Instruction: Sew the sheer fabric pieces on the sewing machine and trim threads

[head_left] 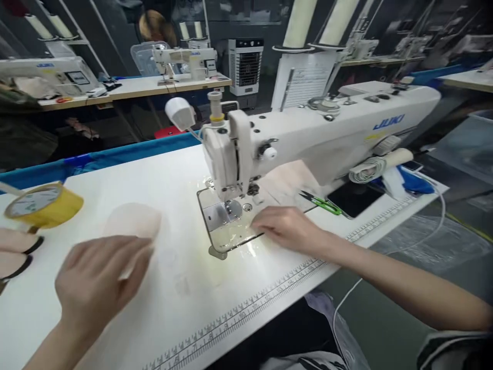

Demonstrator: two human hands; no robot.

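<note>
My left hand (102, 277), blurred by motion, is at the left of the white table. Its thumb and fingers close on the near edge of a pale beige fabric piece (133, 218) with a rounded far edge. My right hand (287, 227) rests by the right front of the metal needle plate (233, 239), fingers curled together; whatever they may hold is hidden. Just beyond stands the head of a white JUKI sewing machine (231, 149). Under its arm lies another beige piece (292, 177), near green-handled thread snips (321, 202).
A yellow tape roll (48, 205) and beige pieces with black edges (17, 254) lie at far left. A dark phone (354, 198) sits right of the snips. A printed ruler (246, 311) runs along the front edge. Thread cones (300, 23) stand behind the machine. Another person's hand (80, 128) shows at back left.
</note>
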